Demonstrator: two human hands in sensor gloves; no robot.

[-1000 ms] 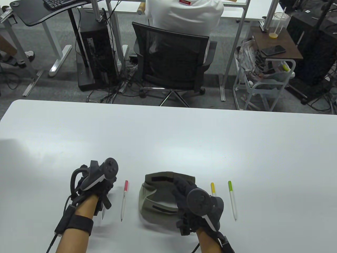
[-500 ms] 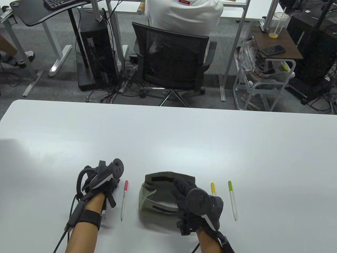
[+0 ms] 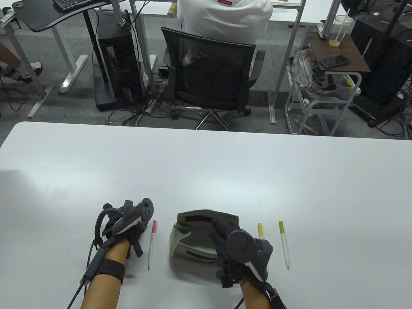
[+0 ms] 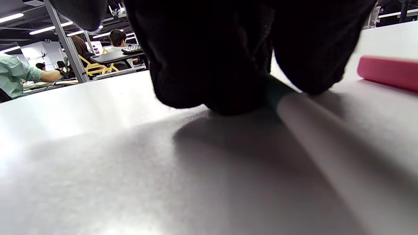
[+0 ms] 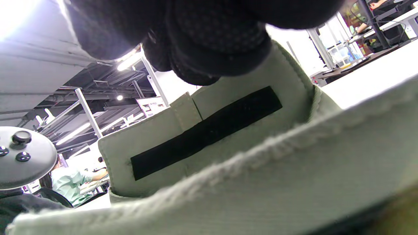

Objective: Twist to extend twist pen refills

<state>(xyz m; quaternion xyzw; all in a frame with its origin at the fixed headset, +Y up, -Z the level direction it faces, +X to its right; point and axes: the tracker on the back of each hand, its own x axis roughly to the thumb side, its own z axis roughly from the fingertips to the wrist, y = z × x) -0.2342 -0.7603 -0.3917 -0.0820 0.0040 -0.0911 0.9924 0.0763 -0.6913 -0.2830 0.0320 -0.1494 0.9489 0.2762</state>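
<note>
Yellow pen (image 3: 260, 229) (lower barrel) behind right hand (image 3: 244, 251)

Both hands wear black knit gloves, the left hand (image 3: 128, 230) and right hand (image 3: 239, 251) each carrying a dark grey tracker with a round buttoned disc. Black wrist straps and thin black cables run back along bare forearms.
</note>
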